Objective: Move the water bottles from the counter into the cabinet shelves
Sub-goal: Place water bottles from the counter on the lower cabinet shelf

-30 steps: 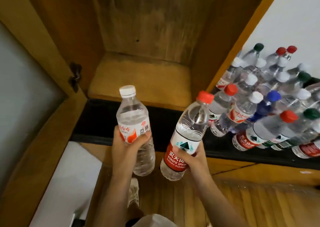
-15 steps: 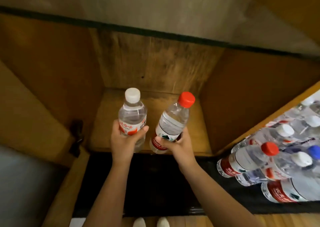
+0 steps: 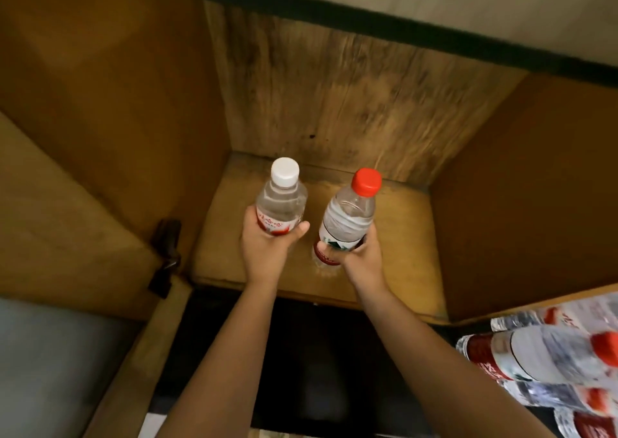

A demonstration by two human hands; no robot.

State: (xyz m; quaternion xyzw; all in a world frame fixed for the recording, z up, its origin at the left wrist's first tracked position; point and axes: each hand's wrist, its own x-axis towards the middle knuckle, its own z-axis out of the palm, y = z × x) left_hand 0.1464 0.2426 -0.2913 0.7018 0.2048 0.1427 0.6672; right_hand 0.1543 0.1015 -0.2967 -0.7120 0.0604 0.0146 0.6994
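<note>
Above the cabinet shelf point(image 3: 401, 223), 2 bottles were gripped: white-capped bottle point(image 3: 282, 203) by left hand point(image 3: 267, 250), red-capped bottle point(image 3: 347, 217) by right hand point(image 3: 359, 257); neither was shelved, and many remaining bottles point(image 3: 541, 360) waited right of it.

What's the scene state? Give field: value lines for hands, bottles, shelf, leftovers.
left hand: grips the white-cap bottle round its label
right hand: grips the red-cap bottle round its lower body
bottle pose: both caps up, red-cap one tilted right; apart, not touching
shelf: wooden, under both bottles; whether either base rests on it cannot be told
cabinet: back wall stained, hinge at left
other bottles: cluster at lower right, blurred, outside the cabinet
released: neither yet
</note>
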